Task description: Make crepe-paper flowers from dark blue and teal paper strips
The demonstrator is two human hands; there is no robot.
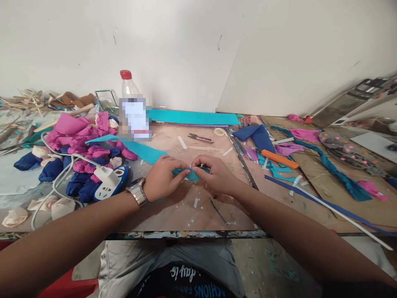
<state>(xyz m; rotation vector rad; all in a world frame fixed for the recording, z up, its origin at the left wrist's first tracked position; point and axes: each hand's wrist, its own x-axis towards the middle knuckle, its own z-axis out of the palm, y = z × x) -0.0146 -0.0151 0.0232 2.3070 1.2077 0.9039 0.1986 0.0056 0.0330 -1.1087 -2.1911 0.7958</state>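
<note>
A long turquoise strip [145, 152], seemingly fabric or crepe paper, runs from the left over the table to my fingers. My left hand [169, 176], below a metal wristwatch [138, 192], pinches the strip between thumb and forefinger. Close beside it, my right hand [212, 174] pinches the same strip, with fingertips almost meeting the left ones. A small folded part of the strip shows below the fingertips; its exact shape is partly hidden. Beyond the hands lie thread snips [201, 138] and a roll of tape [220, 132].
Pink, blue and cream fabric bundles [74, 134] crowd the left, with a blue-white power strip [113, 182] and cable. A red-capped bottle [128, 87] stands behind a blurred phone [135, 118]. At right lie an orange-handled cutter [276, 158], a white stick [344, 217] and a twisted teal strip [335, 165].
</note>
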